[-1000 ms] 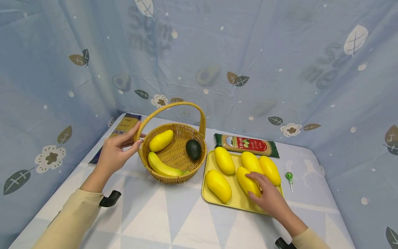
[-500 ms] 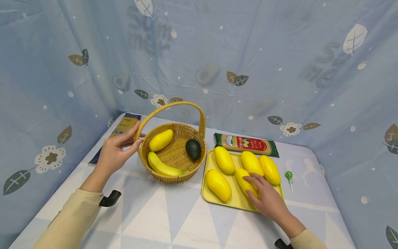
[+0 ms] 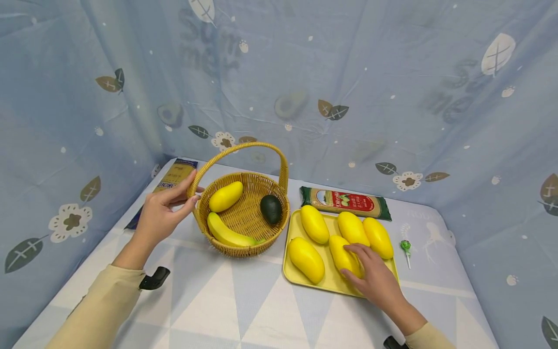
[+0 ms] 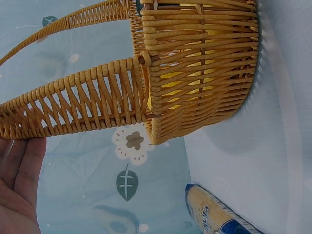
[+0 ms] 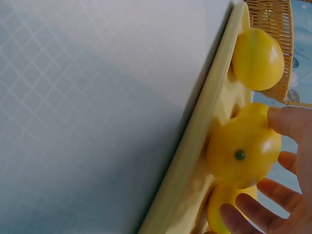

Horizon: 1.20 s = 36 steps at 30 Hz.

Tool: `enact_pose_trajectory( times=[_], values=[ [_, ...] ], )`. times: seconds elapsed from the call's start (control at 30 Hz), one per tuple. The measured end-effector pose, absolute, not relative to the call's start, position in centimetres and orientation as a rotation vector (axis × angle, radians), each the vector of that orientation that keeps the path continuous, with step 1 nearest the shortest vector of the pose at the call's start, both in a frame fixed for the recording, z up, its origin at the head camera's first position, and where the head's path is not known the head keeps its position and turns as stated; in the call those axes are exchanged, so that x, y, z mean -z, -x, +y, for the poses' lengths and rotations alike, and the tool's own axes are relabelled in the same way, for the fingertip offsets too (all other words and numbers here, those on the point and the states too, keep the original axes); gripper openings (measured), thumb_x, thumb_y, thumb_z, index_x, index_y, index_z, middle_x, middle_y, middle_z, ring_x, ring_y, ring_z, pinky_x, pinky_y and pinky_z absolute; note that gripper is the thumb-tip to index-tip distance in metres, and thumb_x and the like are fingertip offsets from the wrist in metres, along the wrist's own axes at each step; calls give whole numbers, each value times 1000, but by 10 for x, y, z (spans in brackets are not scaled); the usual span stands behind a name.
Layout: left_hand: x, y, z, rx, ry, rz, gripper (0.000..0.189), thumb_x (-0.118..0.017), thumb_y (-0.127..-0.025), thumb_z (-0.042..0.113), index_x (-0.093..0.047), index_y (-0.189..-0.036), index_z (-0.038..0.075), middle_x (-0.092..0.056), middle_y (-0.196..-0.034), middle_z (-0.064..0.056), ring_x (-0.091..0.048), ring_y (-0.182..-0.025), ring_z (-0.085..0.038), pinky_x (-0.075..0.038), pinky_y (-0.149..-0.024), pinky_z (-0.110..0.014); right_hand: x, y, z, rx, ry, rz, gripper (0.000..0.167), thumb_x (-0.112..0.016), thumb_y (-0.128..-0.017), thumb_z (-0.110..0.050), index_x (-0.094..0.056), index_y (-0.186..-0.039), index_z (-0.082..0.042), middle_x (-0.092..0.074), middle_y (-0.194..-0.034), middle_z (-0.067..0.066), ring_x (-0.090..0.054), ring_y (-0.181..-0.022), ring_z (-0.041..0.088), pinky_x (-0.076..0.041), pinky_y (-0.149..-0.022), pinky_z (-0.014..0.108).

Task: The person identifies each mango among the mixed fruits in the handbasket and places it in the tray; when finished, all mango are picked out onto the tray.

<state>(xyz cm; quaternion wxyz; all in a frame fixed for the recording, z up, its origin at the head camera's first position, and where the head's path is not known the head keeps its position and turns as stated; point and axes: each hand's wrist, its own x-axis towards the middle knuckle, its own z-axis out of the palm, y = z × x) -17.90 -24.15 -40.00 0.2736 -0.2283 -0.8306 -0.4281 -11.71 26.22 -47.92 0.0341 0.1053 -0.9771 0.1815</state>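
Observation:
My left hand (image 3: 163, 208) holds the wicker basket's handle (image 3: 195, 186) at its left side, thumb and fingers to either side of it. In the left wrist view, fingers (image 4: 29, 163) meet the handle's edge. The basket (image 3: 244, 249) contains a yellow mango (image 3: 225, 197), a banana (image 3: 231, 234) and a dark avocado (image 3: 271, 210). Over the yellow tray (image 3: 285, 271), my right hand (image 3: 377, 276) has its thumb and fingers around a mango (image 3: 342, 254). The right wrist view shows the thumb against this mango (image 5: 239, 156), its stem end facing the camera.
Several other mangoes (image 3: 307, 261) lie around it on the tray. A green spaghetti pack (image 3: 346, 202) lies behind, a lollipop (image 3: 406, 252) to the right. Another pasta pack (image 3: 174, 177) lies left of the basket. Printed blue curtains (image 3: 279, 72) enclose the table.
The right hand and the mango in it have shifted slightly left on the tray. The left hand and the basket have stayed put.

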Motion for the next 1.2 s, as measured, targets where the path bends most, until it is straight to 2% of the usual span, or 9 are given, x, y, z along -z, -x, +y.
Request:
enact_pose_trajectory(
  times=[0.17, 0.3, 0.57, 0.73, 0.87, 0.97, 1.03, 1.2],
  values=[
    [400, 180, -241, 1143, 607, -2233, 71, -75, -86, -9, -54, -148, 18, -76, -110, -12, -70, -94, 0, -54, -81, -9, 474, 117, 262, -583, -330, -2984, 60, -81, -88, -38, -60, -139, -15, -55, -142, 14, -52, -128, 37, -46, -105, 62],
    [402, 181, -242, 1133, 589, -2240, 68, -75, -88, -6, -54, -148, 19, -76, -109, -11, -71, -93, -2, -54, -81, -9, 468, 120, 258, -604, -352, -2963, 57, -79, -90, -38, -60, -140, -16, -54, -143, 14, -52, -129, 37, -46, -106, 61],
    [404, 181, -242, 1129, 595, -2225, 62, -72, -90, -6, -55, -147, 12, -76, -107, -15, -73, -92, -7, -53, -81, -9, 454, 138, 235, -672, -434, -2931, 54, -76, -92, -37, -60, -140, -19, -52, -146, 10, -51, -131, 35, -47, -106, 60],
    [402, 181, -241, 1144, 605, -2222, 69, -75, -86, -10, -55, -147, 16, -76, -109, -11, -69, -94, 1, -54, -81, -10, 445, 153, 218, -737, -521, -2893, 52, -76, -94, -34, -59, -141, -20, -52, -146, 7, -52, -131, 33, -49, -105, 58],
    [399, 179, -239, 1145, 601, -2218, 72, -74, -84, -15, -56, -147, 14, -76, -108, -14, -65, -95, 8, -54, -81, -9, 435, 167, 202, -787, -602, -2895, 51, -73, -96, -35, -57, -142, -20, -50, -148, 6, -51, -132, 32, -47, -108, 57],
    [388, 170, -232, 1156, 616, -2208, 66, -72, -87, -13, -55, -146, 9, -75, -106, -20, -67, -95, 6, -53, -82, -9, 428, 176, 188, -801, -643, -2912, 52, -72, -96, -37, -56, -143, -21, -47, -152, 7, -47, -137, 33, -44, -110, 59],
    [388, 171, -233, 1164, 621, -2207, 65, -72, -86, -13, -56, -146, 8, -75, -107, -20, -67, -95, 6, -54, -82, -9, 424, 183, 179, -804, -672, -2915, 53, -71, -97, -38, -56, -144, -22, -47, -153, 8, -46, -138, 34, -43, -111, 59],
    [400, 179, -241, 1160, 616, -2220, 66, -75, -87, -9, -56, -147, 13, -76, -109, -12, -70, -94, 1, -54, -81, -10, 418, 203, 157, -816, -776, -2885, 51, -69, -98, -38, -56, -145, -22, -51, -147, 3, -53, -131, 31, -49, -106, 54]
  ],
)
